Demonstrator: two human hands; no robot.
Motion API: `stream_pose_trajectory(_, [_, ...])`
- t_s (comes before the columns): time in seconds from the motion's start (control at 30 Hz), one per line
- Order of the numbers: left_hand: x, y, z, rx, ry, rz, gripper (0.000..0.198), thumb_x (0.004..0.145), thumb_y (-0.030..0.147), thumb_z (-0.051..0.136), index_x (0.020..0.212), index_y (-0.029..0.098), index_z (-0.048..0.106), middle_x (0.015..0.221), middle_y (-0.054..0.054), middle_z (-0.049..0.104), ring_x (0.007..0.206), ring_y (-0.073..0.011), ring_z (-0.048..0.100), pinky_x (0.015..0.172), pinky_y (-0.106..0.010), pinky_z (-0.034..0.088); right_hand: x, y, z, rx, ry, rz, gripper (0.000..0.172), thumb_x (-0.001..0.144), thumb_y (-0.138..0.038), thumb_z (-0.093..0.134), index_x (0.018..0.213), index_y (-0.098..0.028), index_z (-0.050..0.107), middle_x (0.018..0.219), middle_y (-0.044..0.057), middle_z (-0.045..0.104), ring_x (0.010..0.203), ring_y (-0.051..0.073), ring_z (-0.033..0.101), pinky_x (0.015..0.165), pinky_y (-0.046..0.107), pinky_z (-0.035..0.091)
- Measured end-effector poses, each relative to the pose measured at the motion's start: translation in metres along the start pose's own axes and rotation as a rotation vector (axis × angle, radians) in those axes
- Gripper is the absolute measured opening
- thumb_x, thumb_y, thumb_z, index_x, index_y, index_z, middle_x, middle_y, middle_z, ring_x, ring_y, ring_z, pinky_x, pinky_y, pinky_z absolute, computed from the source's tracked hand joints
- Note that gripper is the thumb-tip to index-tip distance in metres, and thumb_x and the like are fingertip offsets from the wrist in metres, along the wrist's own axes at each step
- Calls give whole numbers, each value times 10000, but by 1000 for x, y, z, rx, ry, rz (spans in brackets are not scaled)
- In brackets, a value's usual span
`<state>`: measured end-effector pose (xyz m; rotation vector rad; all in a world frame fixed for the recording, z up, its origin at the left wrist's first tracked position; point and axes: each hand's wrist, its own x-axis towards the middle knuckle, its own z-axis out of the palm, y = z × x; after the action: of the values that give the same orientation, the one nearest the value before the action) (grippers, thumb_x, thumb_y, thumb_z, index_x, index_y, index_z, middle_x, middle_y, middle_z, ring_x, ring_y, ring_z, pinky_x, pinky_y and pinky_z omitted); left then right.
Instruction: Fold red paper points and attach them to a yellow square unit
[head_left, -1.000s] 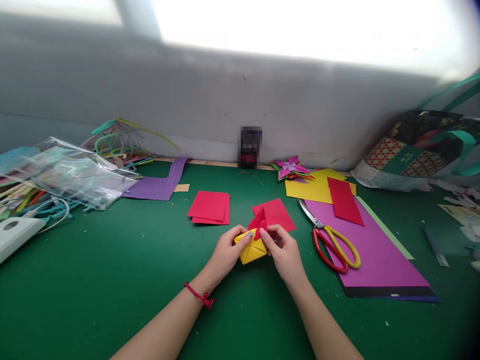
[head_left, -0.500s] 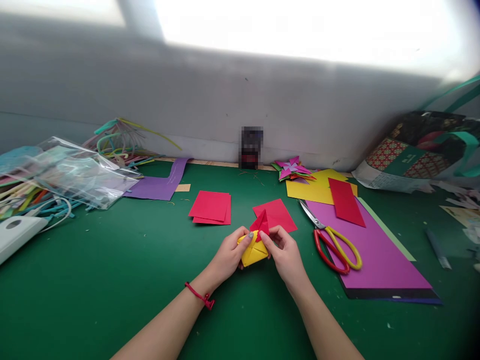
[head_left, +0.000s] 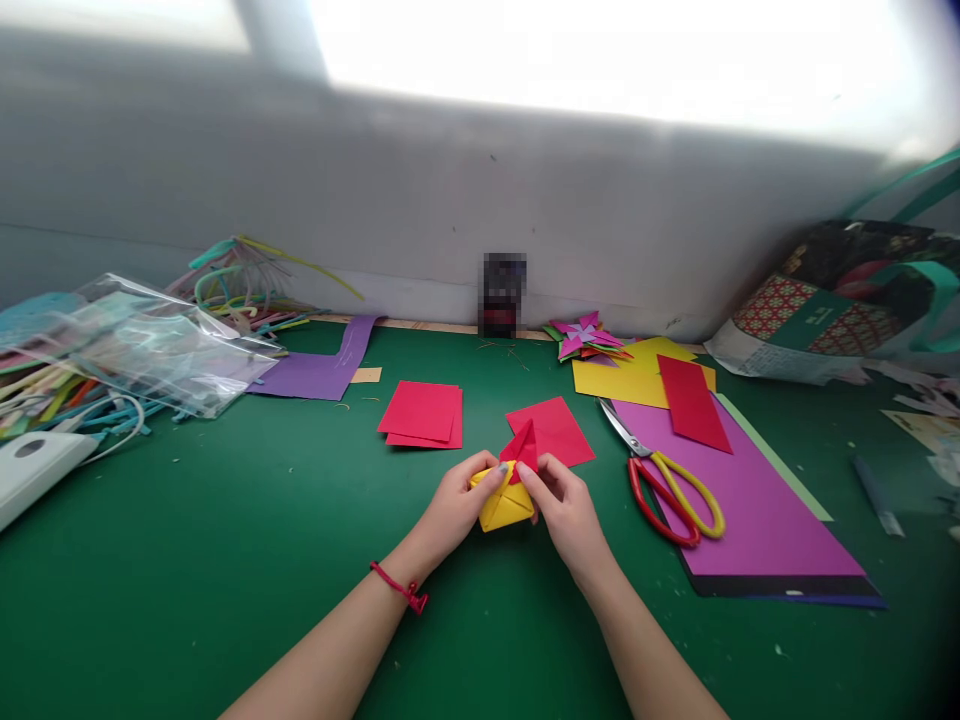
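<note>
A folded yellow and red paper piece [head_left: 508,508] is held between my two hands, just above the green table. My left hand [head_left: 463,500] grips its left side, thumb pressed on the yellow front. On the other side, my right hand [head_left: 564,505] pinches the paper where the red point joins the yellow part. The red point sticks up between the thumbs. Fingers behind the paper are mostly hidden. Just beyond lies a red paper square [head_left: 559,430], partly covered by the folded piece. A small stack of red squares [head_left: 421,412] rests to the left of it.
Scissors [head_left: 637,448] with red and yellow handles lie on purple sheets [head_left: 772,520] at right. Behind them are yellow paper [head_left: 619,383], a red strip [head_left: 694,405] and folded paper stars [head_left: 585,335]. Purple paper [head_left: 307,375], a clear plastic bag [head_left: 202,365] and a white device [head_left: 37,465] are left.
The folded paper has turned slightly and its yellow part has shifted a little left. Both hands keep hold of it, with the right fingers moved slightly.
</note>
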<state>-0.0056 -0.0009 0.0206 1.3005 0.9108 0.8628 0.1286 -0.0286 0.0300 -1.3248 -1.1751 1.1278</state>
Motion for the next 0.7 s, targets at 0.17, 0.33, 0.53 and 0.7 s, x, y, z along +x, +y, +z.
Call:
stream_pose_trajectory(0.17, [1, 2, 0, -43, -22, -25, 235, 769, 401, 475, 744, 169, 498, 689, 22, 482, 645, -119, 471, 579, -198, 372, -2, -7, -4, -92, 7, -38, 314, 776, -424, 488, 583, -202, 377, 539, -50, 343, 482, 102, 355, 429, 214, 291])
stream_pose_trajectory(0.33, [1, 3, -1, -54, -24, -23, 220, 771, 385, 483, 757, 167, 512, 704, 16, 486, 664, -125, 469, 590, -200, 369, -2, -19, -16, -310, -54, -78, 263, 800, -403, 461, 633, -201, 443, 570, -29, 423, 528, 122, 399, 492, 231, 312])
stream_pose_trajectory(0.53, [1, 0, -1, -54, -52, -16, 209, 786, 372, 478, 773, 164, 499, 717, 17, 481, 668, -111, 453, 595, -195, 355, 0, -6, -17, -301, -89, -119, 292, 819, -387, 442, 601, -200, 386, 539, -46, 333, 500, 104, 319, 460, 226, 256])
stream_pose_trajectory(0.7, [1, -5, -3, 20, -29, 10, 230, 780, 372, 490, 709, 154, 473, 647, 31, 430, 608, -97, 414, 547, -190, 324, 3, 7, -15, -209, -154, -50, 301, 835, -383, 420, 606, -198, 358, 526, -53, 335, 490, 94, 307, 449, 220, 235])
